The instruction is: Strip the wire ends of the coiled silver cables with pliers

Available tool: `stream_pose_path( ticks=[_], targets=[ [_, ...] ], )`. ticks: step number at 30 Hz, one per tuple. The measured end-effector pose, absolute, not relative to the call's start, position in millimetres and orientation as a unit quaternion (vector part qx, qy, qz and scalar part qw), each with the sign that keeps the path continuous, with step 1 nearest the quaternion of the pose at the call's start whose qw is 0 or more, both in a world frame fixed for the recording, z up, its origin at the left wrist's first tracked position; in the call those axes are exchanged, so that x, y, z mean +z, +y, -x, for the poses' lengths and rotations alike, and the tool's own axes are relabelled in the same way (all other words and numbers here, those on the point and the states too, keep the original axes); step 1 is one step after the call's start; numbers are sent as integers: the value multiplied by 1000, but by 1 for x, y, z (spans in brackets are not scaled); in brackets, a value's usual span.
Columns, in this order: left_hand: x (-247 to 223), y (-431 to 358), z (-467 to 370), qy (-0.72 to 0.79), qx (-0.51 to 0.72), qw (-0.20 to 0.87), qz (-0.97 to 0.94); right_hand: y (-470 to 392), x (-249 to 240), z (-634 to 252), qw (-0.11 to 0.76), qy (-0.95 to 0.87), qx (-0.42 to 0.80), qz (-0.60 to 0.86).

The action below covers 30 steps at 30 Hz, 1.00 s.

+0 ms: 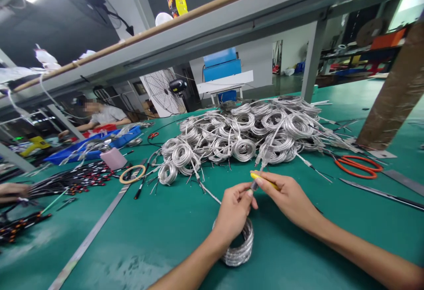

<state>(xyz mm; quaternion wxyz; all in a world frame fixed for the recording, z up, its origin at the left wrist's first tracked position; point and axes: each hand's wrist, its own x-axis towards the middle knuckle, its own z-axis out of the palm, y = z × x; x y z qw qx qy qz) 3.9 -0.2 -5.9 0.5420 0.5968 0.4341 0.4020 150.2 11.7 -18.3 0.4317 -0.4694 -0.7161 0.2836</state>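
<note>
My left hand (233, 210) pinches the end of a silvery cable that carries a small grey sleeve (254, 185). Below that hand, the rest of the cable lies on the table as a coil (239, 254). Between the fingers of my right hand (286, 195) is a slim yellow tool (273, 185); its exact kind is hard to make out. Its tip, beside the grey sleeve, brings both hands almost together. Just behind them rises a large heap of coiled silvery cables (243, 148), bare wire ends sticking out.
Orange-handled scissors (359, 168) and a steel blade (380, 192) lie at right. Leftward are a steel ruler (96, 232), a tape roll (132, 174), a pink bottle (113, 157), black cables (69, 179) and a blue tray (96, 144). Another person's hand (13, 191) reaches in; a shelf (198, 29) crosses above.
</note>
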Motion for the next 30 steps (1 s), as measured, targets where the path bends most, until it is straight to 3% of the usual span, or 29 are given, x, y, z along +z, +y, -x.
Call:
stream_pose_path(
  ticks=[8,30],
  targets=[
    [-5,-1,-4,426,420,524,-606,2,-14,-144,389,-748,263,470],
    [-1,-6,-5,452,415,536,-579,14,-11,-151,438,-724,271,458]
  ],
)
